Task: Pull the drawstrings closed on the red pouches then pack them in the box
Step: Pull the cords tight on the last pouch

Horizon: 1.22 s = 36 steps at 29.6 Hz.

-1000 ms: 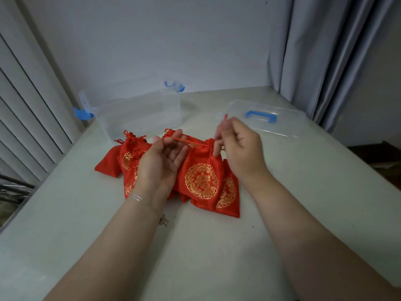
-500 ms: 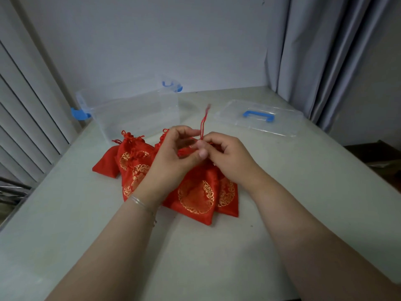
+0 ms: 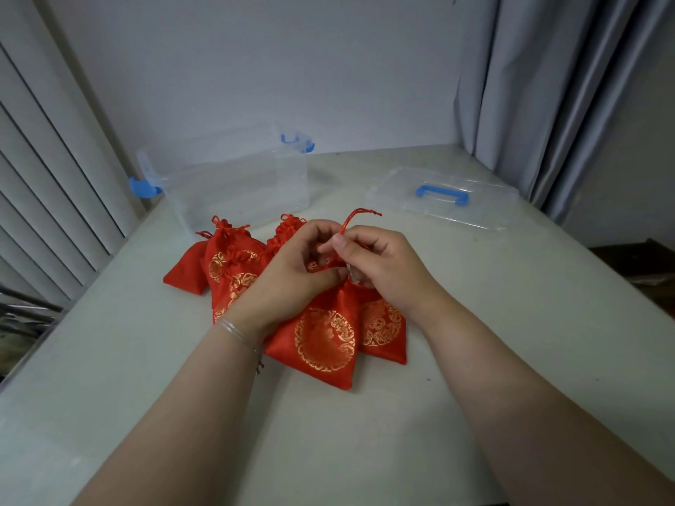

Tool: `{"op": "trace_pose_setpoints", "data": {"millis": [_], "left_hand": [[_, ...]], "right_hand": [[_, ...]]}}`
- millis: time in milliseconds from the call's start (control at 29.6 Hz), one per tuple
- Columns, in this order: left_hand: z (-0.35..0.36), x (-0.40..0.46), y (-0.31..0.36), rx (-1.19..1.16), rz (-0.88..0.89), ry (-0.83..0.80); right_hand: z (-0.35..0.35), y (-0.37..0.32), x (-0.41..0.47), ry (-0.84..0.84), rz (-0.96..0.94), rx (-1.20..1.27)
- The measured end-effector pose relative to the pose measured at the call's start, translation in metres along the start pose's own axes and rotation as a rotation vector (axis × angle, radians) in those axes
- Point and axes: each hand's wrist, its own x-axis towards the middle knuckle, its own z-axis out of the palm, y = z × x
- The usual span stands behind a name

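Nearest the camera, two bare forearms are reaching forward over the pale counter (image 3: 475,272), a thin bracelet (image 3: 237,332) circling the left wrist. Just past the wrists the front pouch (image 3: 325,341) is lying flat, its base pointing toward the person and its neck running away under the hands, so its long axis is heading roughly toward the far edge. The left hand (image 3: 292,272) is curling narrow around the gathered neck, and the right hand (image 3: 380,264) is pinching the drawstring (image 3: 356,218) between thumb and forefinger, the loose end looping up and away behind the fingers. Both hands are meeting at the neck, so neither is nearer; the coming pull, I judge, is turning on the cord leading away from the neck along that axis. More red pouches (image 3: 226,264) are overlapping to the left and beneath, well short of the clear box (image 3: 237,184) that is standing open beyond them, with its lid (image 3: 442,195) lying apart to the right. The pouch mouth is hiding under the fingers, so how far it is cinched I cannot tell, and the pile's count is unclear
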Motion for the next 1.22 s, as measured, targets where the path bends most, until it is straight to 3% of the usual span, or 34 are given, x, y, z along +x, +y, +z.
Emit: {"op": "trace_pose_setpoints", "data": {"millis": [237, 474, 710, 880, 1049, 1218], "left_hand": [[0.009, 0.002, -0.006, 0.051, 0.050, 0.027], [0.011, -0.003, -0.009, 0.653, 0.190, 0.073], [0.014, -0.002, 0.000, 0.903, 0.161, -0.002], [0.017, -0.002, -0.005, 1.039, 0.228, 0.155], [0.009, 0.000, -0.008, 0.835, 0.127, 0.268], [-0.004, -0.001, 0.000, 0.228, -0.194, 0.335]], "right_hand": [[0.003, 0.010, 0.003, 0.009, 0.113, 0.178], [-0.003, 0.006, 0.007, 0.171, 0.172, 0.454], [-0.004, 0.008, 0.010, 0.254, 0.219, 0.730], [-0.001, 0.007, 0.009, 0.257, 0.244, 0.859], [-0.012, 0.002, 0.010, 0.273, 0.351, 0.645], [-0.011, -0.002, 0.006, 0.158, 0.349, 0.256]]}}
